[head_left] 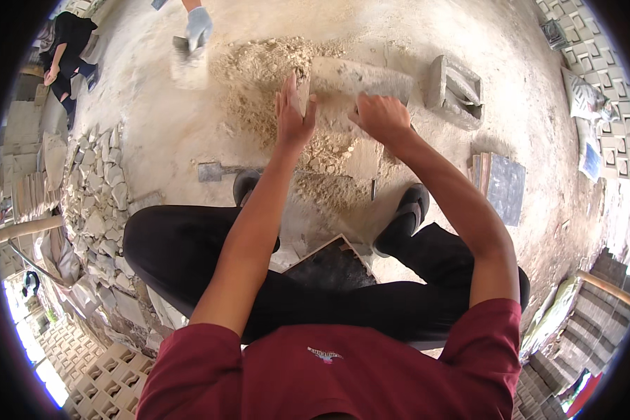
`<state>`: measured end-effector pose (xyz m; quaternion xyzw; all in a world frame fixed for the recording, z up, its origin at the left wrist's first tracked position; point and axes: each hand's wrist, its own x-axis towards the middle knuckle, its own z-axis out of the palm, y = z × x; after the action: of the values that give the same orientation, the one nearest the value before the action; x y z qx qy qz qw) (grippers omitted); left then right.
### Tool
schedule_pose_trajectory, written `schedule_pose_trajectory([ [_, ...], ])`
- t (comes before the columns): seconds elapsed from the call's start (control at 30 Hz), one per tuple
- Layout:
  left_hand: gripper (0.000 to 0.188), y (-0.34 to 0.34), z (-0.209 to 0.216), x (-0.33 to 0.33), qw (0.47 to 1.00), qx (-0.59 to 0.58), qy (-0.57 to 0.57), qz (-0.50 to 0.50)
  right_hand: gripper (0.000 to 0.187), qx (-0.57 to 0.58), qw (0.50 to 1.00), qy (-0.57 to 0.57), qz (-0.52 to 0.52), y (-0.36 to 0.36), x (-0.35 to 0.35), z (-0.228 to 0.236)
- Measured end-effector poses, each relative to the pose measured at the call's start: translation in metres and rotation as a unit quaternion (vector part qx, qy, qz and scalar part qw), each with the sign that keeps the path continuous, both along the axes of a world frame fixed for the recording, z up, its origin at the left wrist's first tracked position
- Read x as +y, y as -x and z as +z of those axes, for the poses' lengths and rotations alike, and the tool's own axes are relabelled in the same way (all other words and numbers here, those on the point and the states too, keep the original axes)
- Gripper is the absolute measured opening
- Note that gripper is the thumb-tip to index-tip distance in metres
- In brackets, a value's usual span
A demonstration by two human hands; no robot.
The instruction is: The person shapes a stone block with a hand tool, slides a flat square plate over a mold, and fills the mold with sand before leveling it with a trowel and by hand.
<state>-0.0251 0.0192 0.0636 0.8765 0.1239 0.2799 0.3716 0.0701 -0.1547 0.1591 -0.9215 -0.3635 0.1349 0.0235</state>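
My left hand [295,120] reaches forward, fingers stretched and thumb apart, against the left end of a long, dusty, box-like piece [360,78]. I cannot tell whether it grips that end. My right hand [383,117] is a closed fist over the piece's near side; what it holds is hidden and blurred. Loose, crumbly tan earth [262,66] lies left of the piece, with more crumbs [325,155] on its near side. A flat-headed tool [210,172] lies on the floor by my left foot.
Ahead to the left, another person's gloved hand [199,28] holds a blurred flat tool. A second person [66,52] sits farther left. A rectangular grey mold [456,92] and dark slabs [505,189] stand at right. Broken pieces [96,189] are heaped at left; a dark board [332,267] lies between my legs.
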Motion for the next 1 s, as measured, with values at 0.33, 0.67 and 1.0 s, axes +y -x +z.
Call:
schedule_pose_trajectory([
  [0.33,0.07,0.093,-0.059,0.033,0.988,0.102,0.114,-0.032,0.045,0.194,0.98,0.021,0.048,0.112,-0.026,-0.032],
  [0.67,0.096,0.137,-0.084,0.012,0.951,0.266,0.154,-0.02,0.047,0.229,0.972,0.01,0.057,0.143,-0.015,-0.051],
  [1.0,0.072,0.071,-0.064,-0.029,0.954,0.282,-0.082,0.067,0.046,0.193,0.981,0.032,0.02,0.102,-0.013,-0.067],
])
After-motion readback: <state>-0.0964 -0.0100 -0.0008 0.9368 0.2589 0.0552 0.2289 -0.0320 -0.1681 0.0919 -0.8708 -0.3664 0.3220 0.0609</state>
